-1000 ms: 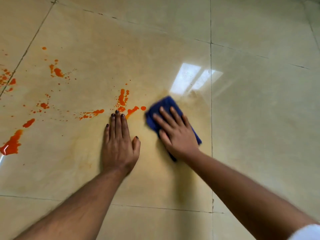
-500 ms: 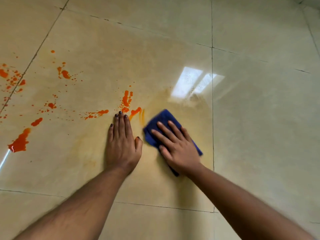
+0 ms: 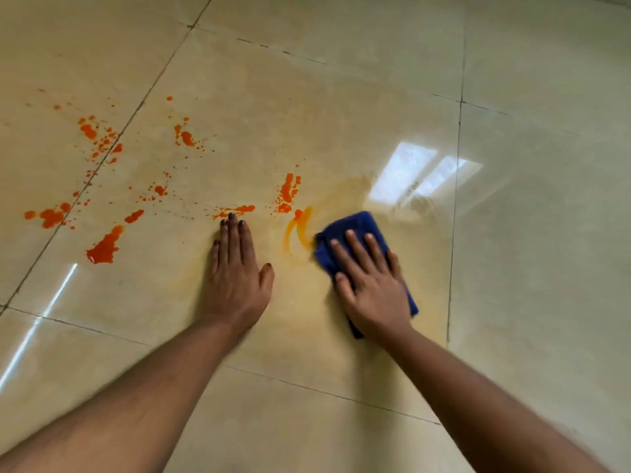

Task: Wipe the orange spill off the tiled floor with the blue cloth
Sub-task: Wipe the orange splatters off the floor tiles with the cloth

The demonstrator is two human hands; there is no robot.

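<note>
Right hand [image 3: 372, 291]: flat on the blue cloth [image 3: 351, 230], fingers [image 3: 358, 247] spread, pressing it to the tiled floor [image 3: 529, 268].
Left hand [image 3: 235, 278]: palm down, fingers together.
Orange spill [image 3: 102, 249]: left of cloth, smear touching it.

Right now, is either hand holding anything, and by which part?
The right hand presses flat on top of the blue cloth, not gripping it. The left hand lies bare on the floor.

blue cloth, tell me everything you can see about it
The blue cloth is dark blue, soft-looking fabric, folded into a thick pad lying flat on the glossy tiled floor. The right hand presses down on it, fingers spread, covering its middle. Its left edge touches a curved orange smear; a corner shows below the wrist.
</note>
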